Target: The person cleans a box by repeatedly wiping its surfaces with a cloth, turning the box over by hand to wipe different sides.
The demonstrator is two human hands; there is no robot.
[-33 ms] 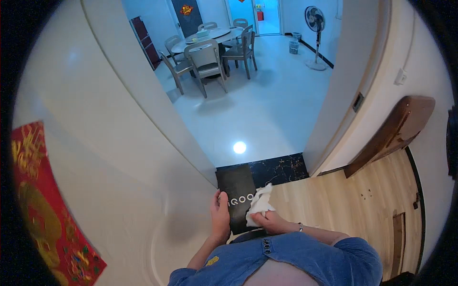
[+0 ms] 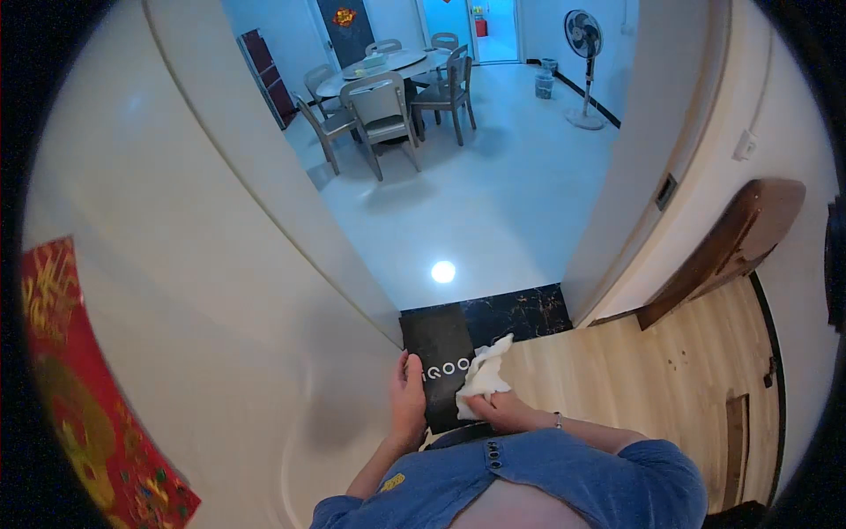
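At 6 o'clock in our view, just in front of the body, we see a black package [image 2: 438, 335] with pale lettering across its front. Its near end is partly hidden by the white cloth [image 2: 486, 370] and the right hand [image 2: 503, 411], and we cannot tell whether it is a box or a bag. The left hand [image 2: 408, 398] grips its 9 o'clock edge, with fingers partly out of sight behind it. The right hand is closed on the crumpled cloth, which lies against the package's 3 o'clock side; the fingertips are buried in the folds.

The package's long axis runs from about 5 o'clock to 11 o'clock, its far end pointing away from the blue shirt [image 2: 564, 467]. That end covers part of the dark threshold [image 2: 533, 310]; we cannot tell whether they touch.

Towards 8 o'clock, a red hanging [image 2: 84, 370] meets the black rim, which hides part of it. At 3 o'clock, the rim cuts off a dark object [image 2: 837, 264] that we cannot identify.
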